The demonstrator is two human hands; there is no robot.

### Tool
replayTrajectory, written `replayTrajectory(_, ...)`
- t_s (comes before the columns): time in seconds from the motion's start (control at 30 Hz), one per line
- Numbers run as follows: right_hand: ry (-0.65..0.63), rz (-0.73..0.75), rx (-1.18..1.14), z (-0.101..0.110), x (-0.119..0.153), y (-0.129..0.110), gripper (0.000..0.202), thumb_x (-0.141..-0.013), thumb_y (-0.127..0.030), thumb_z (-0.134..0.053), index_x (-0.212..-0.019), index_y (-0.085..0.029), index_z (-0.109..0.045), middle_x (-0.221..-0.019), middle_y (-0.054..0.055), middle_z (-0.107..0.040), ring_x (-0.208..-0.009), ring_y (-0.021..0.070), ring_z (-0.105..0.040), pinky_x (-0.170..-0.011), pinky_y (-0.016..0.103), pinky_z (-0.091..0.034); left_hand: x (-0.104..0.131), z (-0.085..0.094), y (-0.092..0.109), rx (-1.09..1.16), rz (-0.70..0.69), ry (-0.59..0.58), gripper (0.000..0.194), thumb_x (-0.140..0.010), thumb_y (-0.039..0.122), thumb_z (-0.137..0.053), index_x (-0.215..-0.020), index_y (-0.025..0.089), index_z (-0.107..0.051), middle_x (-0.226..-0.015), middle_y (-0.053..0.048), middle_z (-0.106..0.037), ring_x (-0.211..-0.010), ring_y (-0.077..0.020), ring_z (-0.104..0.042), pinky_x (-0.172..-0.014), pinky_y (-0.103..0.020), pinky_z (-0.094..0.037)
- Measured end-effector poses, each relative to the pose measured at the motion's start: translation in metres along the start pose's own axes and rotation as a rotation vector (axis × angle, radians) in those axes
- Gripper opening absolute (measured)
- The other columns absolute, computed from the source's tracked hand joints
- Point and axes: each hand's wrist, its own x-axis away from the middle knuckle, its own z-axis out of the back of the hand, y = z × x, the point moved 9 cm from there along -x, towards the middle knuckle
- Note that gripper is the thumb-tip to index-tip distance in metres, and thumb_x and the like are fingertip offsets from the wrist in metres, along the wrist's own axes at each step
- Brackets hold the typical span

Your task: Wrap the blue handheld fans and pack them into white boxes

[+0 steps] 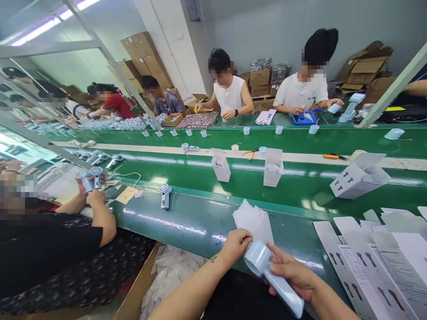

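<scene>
A pale blue handheld fan (283,289) slants in front of me, with its round head toward the upper left. My right hand (292,269) is closed around its neck and upper handle. At the left edge of the fan head, my left hand (235,246) has its fingers curled into a pinch; what lies between the fingertips is hidden. A white translucent bag (251,218) lies on the green bench just beyond both hands.
Open white boxes (273,171) stand on the green belt (187,171). Flat printed cartons (363,262) lean at the right. A cardboard box (138,289) of clear bags sits below left. Another fan (164,195) lies near a co-worker (50,253). Several people work across the line.
</scene>
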Motion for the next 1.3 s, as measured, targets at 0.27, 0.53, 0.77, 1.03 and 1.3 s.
replayTrajectory(0.27,0.084,-0.012,0.14,0.017,0.007,-0.024,0.039,-0.066,-0.033,-0.073,-0.094,-0.017,-0.05,-0.07,0.001,-0.06,-0.059,0.0136,-0.058,-0.046,0.025,-0.051,0.011,0.02,0.041,0.492,0.169,0.178,0.016,-0.075,0.029,-0.054,-0.074,0.014,-0.058,-0.062,0.0,-0.054,-0.06,-0.0108,-0.047,-0.06,-0.022,-0.04)
replayTrajectory(0.53,0.287,0.14,0.14,0.029,0.035,-0.035,0.052,-0.066,-0.039,-0.074,-0.104,-0.022,-0.043,-0.075,-0.001,-0.059,-0.054,0.0128,-0.056,-0.046,0.029,-0.052,0.037,0.009,0.108,-0.188,-0.293,0.103,0.02,-0.089,0.022,-0.038,-0.084,0.016,-0.057,-0.079,-0.007,-0.059,-0.076,-0.0156,-0.054,-0.071,-0.026,-0.042)
replayTrajectory(0.77,0.459,0.119,0.35,0.035,0.027,-0.034,0.038,-0.068,-0.044,-0.069,-0.085,-0.021,-0.043,-0.056,-0.004,-0.055,-0.044,0.0131,-0.053,-0.044,0.026,-0.045,0.033,-0.023,0.126,-0.326,-0.389,0.112,0.021,-0.088,0.021,-0.037,-0.086,0.016,-0.057,-0.08,-0.008,-0.06,-0.077,-0.0174,-0.055,-0.071,-0.028,-0.044)
replayTrajectory(1.03,0.512,0.072,0.489,0.054,0.06,-0.028,0.03,-0.072,-0.042,-0.059,-0.066,-0.021,-0.038,-0.052,-0.005,-0.049,-0.047,0.0108,-0.048,-0.047,0.023,-0.041,0.024,-0.016,0.109,-0.105,-0.056,-0.062,0.017,-0.08,0.019,-0.045,-0.077,0.017,-0.062,-0.066,-0.002,-0.059,-0.061,-0.0122,-0.051,-0.06,-0.022,-0.039)
replayTrajectory(1.3,0.392,0.387,0.737,-0.004,0.1,-0.088,0.034,-0.087,-0.051,-0.043,-0.074,-0.02,-0.046,-0.068,0.001,-0.061,-0.064,0.0149,-0.059,-0.066,0.028,-0.047,0.006,0.008,0.121,0.395,0.076,-0.074,0.033,-0.075,0.037,-0.055,-0.098,0.015,-0.061,-0.078,-0.003,-0.058,-0.068,-0.0132,-0.051,-0.064,-0.023,-0.041)
